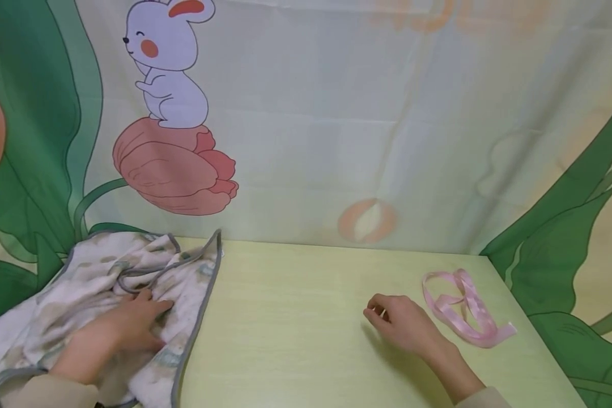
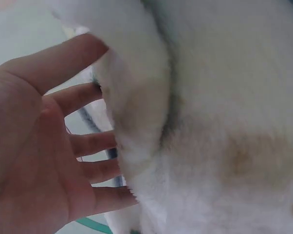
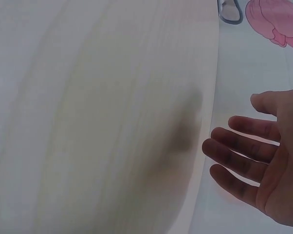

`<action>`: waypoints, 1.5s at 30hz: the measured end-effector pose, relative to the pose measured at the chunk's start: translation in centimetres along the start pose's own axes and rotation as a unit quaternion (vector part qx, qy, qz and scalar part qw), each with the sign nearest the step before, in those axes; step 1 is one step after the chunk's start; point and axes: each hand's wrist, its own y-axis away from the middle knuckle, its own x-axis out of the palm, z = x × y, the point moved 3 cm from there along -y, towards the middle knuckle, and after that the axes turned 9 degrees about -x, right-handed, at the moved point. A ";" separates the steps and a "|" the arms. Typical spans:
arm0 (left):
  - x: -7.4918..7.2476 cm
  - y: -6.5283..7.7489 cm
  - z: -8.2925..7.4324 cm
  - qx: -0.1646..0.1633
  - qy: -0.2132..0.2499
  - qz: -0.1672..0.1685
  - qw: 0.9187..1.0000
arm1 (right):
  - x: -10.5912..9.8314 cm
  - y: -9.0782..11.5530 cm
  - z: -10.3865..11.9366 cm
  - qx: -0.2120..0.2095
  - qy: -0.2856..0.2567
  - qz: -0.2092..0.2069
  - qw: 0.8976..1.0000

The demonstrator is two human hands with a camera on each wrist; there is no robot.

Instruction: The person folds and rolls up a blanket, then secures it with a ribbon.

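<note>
A rumpled white fleece blanket (image 1: 94, 272) with grey trim and faint brown and green patches lies at the left of the table. My left hand (image 1: 127, 326) rests on it with fingers spread. In the left wrist view, that hand's fingers (image 2: 64, 102) reach fairly straight to the blanket (image 2: 224, 122), their tips hidden at its folds. My right hand (image 1: 405, 323) hovers above the table right of the middle, its fingers loosely bent around nothing. The right wrist view shows the same hand (image 3: 263, 151) with its fingers apart and holding nothing.
A loosely looped pink satin ribbon (image 1: 469, 314) lies on the table at the right, just beyond my right hand. The pale yellow table (image 1: 285, 317) meets a printed curtain (image 1: 306, 141) with a rabbit and tulip at its back edge.
</note>
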 end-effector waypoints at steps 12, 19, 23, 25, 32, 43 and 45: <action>0.5 -0.1 -2.7 0.003 -0.026 -0.005 1.000 | 0.2 0.2 0.2 -0.004 0.000 0.007 1.000; 0.7 -0.2 -4.3 0.013 -0.039 -0.014 0.999 | 0.2 0.1 0.3 -0.004 -0.001 0.016 1.000; 0.7 -0.4 -5.5 0.013 -0.040 -0.005 0.999 | 0.4 0.0 0.5 -0.011 -0.004 0.024 1.000; 0.7 -0.5 -6.1 0.013 -0.043 -0.003 0.999 | 0.5 0.0 0.7 -0.016 -0.006 0.026 1.000; 0.8 -1.0 -8.2 0.015 -0.046 -0.001 0.999 | 0.4 -0.2 1.2 -0.027 0.000 0.024 0.999; 1.1 -1.4 -10.9 0.023 -0.031 0.002 0.999 | 0.6 -0.7 1.8 -0.037 0.011 0.029 0.999; 1.1 -1.5 -11.4 0.024 -0.024 0.002 0.999 | 0.6 -0.7 1.8 -0.039 0.010 0.031 0.999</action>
